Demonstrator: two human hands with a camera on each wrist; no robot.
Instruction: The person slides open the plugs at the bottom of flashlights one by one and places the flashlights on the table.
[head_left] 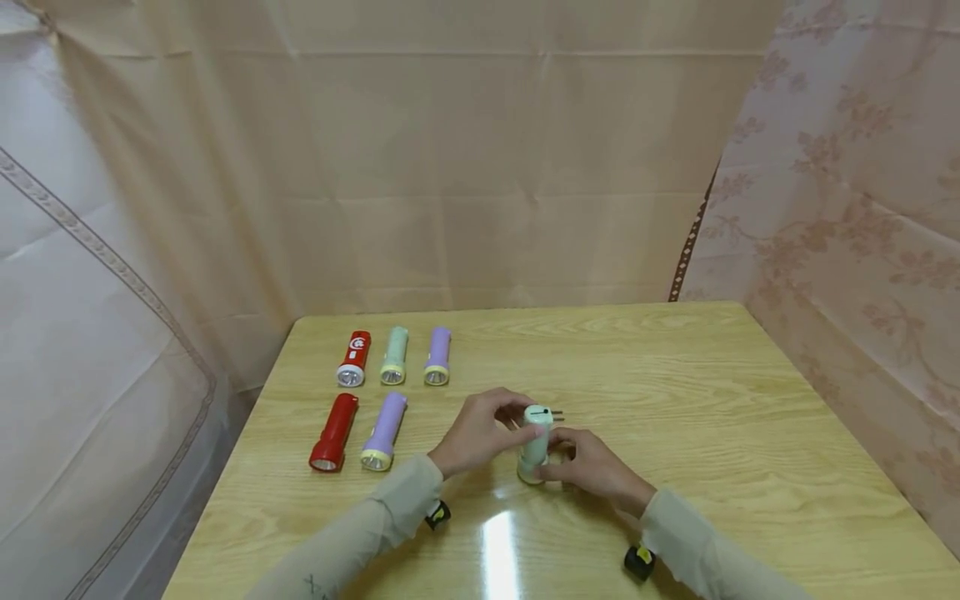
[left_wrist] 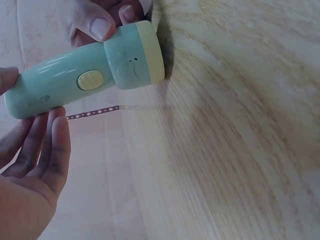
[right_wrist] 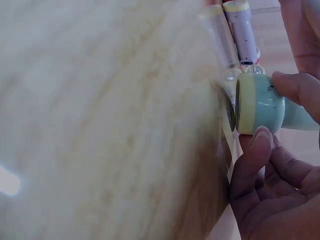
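We see our left hand (head_left: 480, 432) pinching the tail of the green torch (head_left: 536, 447), glossy and cylindrical, and our right hand (head_left: 597, 472) gripping its flared head. It is upright, yellow rim (left_wrist: 151, 52) down, at the wood-grained table (head_left: 675, 367); touching, we cannot tell. Its oval switch (left_wrist: 91, 80) is ribbed; thin prongs (head_left: 557, 412) jut sideways.

Six torches (head_left: 536, 452), two hands (head_left: 480, 435) (head_left: 596, 471)
Two red torches (head_left: 356, 348) (head_left: 337, 429), two purple torches (head_left: 438, 348) (head_left: 386, 423), two green torches (head_left: 396, 348) (head_left: 536, 452); two wrist cameras (head_left: 438, 515) (head_left: 640, 562), one table (head_left: 750, 450).
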